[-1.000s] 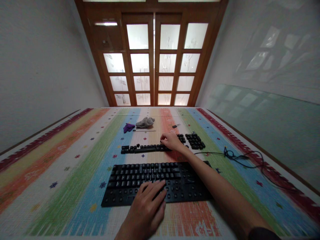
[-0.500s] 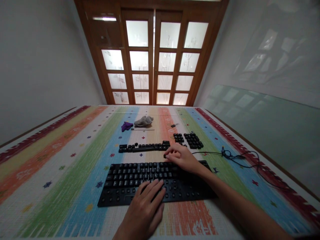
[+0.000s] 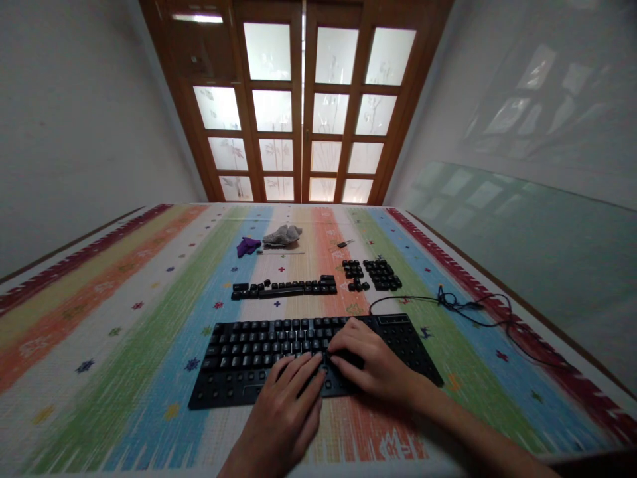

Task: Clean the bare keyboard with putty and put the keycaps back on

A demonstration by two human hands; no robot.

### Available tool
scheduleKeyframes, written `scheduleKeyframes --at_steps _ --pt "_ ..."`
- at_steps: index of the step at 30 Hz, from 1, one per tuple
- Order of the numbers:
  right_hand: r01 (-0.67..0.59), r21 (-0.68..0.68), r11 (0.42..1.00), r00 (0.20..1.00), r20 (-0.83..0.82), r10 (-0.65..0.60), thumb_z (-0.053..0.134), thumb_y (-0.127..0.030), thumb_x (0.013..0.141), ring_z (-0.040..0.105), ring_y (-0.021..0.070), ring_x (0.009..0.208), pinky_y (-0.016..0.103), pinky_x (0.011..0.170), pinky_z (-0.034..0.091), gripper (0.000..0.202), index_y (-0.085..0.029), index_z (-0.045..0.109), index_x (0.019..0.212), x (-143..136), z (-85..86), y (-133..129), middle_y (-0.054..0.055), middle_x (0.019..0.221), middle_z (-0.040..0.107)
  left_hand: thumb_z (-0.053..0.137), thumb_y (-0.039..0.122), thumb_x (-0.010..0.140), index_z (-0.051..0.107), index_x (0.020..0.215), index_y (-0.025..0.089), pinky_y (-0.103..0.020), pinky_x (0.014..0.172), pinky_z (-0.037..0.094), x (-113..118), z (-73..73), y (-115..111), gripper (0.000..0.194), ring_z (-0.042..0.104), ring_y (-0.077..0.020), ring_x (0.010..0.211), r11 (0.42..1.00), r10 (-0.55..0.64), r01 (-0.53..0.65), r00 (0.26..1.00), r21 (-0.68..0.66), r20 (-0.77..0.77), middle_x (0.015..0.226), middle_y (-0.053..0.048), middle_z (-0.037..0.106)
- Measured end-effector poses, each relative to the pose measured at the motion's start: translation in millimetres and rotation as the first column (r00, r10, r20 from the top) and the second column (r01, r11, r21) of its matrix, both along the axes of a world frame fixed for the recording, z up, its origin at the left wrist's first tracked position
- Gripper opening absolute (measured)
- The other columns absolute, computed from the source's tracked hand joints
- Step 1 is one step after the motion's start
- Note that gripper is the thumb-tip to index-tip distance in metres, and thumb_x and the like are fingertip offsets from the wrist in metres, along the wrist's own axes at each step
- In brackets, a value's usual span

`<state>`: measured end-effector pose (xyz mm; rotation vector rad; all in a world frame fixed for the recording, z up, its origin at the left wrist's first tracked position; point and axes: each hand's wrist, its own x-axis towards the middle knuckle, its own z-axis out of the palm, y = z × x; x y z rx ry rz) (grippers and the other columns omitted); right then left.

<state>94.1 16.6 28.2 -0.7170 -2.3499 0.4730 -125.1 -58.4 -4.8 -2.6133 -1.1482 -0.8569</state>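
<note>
A black keyboard (image 3: 229, 393) lies on the striped cloth, keycaps on its upper left rows and bare switches along the bottom and right. My left hand (image 3: 288, 405) rests on its lower middle with fingers spread. My right hand (image 3: 373, 365) is over the keyboard just right of my left one, fingers bent toward the keys; whatever its fingertips hold is too small or hidden to name. Beyond the keyboard lie a long row of loose keycaps (image 3: 283, 291) and a block of loose keycaps (image 3: 382, 275) at the right.
Farther back are a purple cloth (image 3: 248, 247), a grey cloth (image 3: 283, 236), a thin stick (image 3: 281, 252) and a small dark tool (image 3: 342, 244). A black cable (image 3: 490, 324) loops across the right side of the tablecloth (image 3: 164, 332). Wooden glazed doors stand behind.
My right hand has come down and nearer from the keyboard's back edge onto its middle rows, beside my left hand. My left hand stays on the keyboard. The view has shifted slightly.
</note>
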Motion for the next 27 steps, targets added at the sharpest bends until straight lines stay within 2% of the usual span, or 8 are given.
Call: scheduleKeyframes --at_steps 6,11,14,21,27 --pt "-0.017 0.157 0.987 1.0 -0.003 0.018 0.057 -0.012 0.093 0.057 0.0202 0.087 0.037 0.081 0.046 0.01 -0.016 0.065 0.098 -4 -8.3 -2 0.006 0.092 0.07 0.047 0.01 0.094 0.061 0.127 0.013 -0.046 0.102 0.048 1 0.5 -1 0.037 0.058 -0.0266 0.124 1.0 -0.001 0.001 1.0 -0.026 0.021 0.135 -0.011 0.064" --pt "-0.001 0.332 0.943 0.999 0.036 -0.012 0.053 -0.011 0.095 0.055 0.0205 0.082 0.036 0.075 0.046 0.014 -0.013 0.067 0.096 -5 -11.7 -5 0.009 0.092 0.071 0.047 0.008 0.093 0.061 0.128 0.014 -0.046 0.102 0.048 1 2.8 0 0.038 0.058 -0.0264 0.122 1.0 -0.003 0.003 1.0 -0.026 0.024 0.134 -0.012 0.064" --pt "-0.007 0.389 0.921 0.999 0.046 -0.012 0.051 -0.01 0.096 0.055 0.02 0.08 0.035 0.073 0.046 0.016 -0.013 0.067 0.093 -6 -11.0 -5 0.009 0.09 0.072 0.047 0.009 0.093 0.061 0.128 0.014 -0.046 0.102 0.049 1 3.3 0 0.038 0.058 -0.0264 0.122 1.0 -0.001 0.002 1.0 -0.028 0.02 0.133 -0.012 0.064" --pt "0.002 0.396 0.918 0.99 0.13 -0.059 0.049 -0.01 0.095 0.052 0.0211 0.079 0.036 0.071 0.047 0.02 -0.016 0.067 0.09 -7 -10.4 -8 0.01 0.093 0.071 0.048 0.008 0.092 0.058 0.133 0.016 -0.046 0.102 0.05 1 1.0 0 0.043 0.058 -0.0261 0.123 0.999 0.003 -0.003 1.0 -0.034 0.003 0.135 -0.011 0.064" --pt "0.009 0.313 0.95 0.988 0.145 -0.057 0.053 -0.013 0.091 0.052 0.0244 0.092 0.041 0.083 0.051 0.015 -0.015 0.068 0.089 -10 -6.5 -12 0.013 0.104 0.067 0.048 0.008 0.092 0.056 0.137 0.015 -0.046 0.103 0.048 1 -1.3 0 0.047 0.056 -0.0261 0.125 0.999 0.003 -0.004 1.0 -0.033 -0.014 0.136 -0.011 0.063"
